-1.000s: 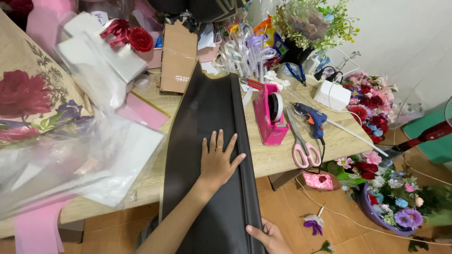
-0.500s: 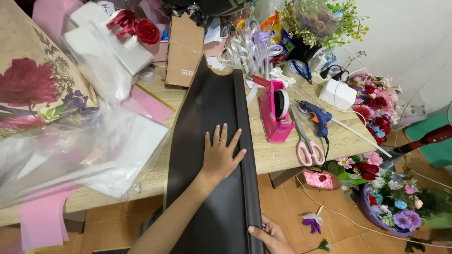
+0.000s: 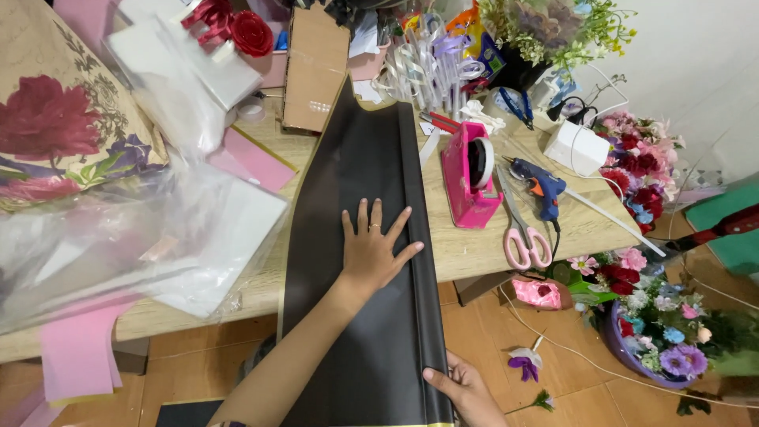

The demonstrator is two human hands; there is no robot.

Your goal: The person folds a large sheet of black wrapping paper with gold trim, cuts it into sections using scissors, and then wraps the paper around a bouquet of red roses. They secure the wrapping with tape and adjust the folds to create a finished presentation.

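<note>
- The black wrapping sheet (image 3: 360,237) lies lengthwise on the wooden table (image 3: 466,253). Its long axis runs from the far clutter toward the person, and its near end hangs over the table edge.
- The left hand (image 3: 373,251) presses flat on the sheet's middle, palm down, fingers spread apart and pointing away from the body; it clamps on nothing.
- The right hand (image 3: 466,391) sits lower, beyond the table edge, its fingers curled on the sheet's rolled right border at the hanging end.
- The rolled border runs just right of the left hand, so the right hand is the nearer one to that fold's free end.
- A pink tape dispenser (image 3: 469,175), pink scissors (image 3: 522,233) and a blue glue gun (image 3: 538,186) lie right of the sheet, apart from it.
- Compared with a second ago, both hands keep the same places on the sheet; only the view has shifted slightly.
</note>
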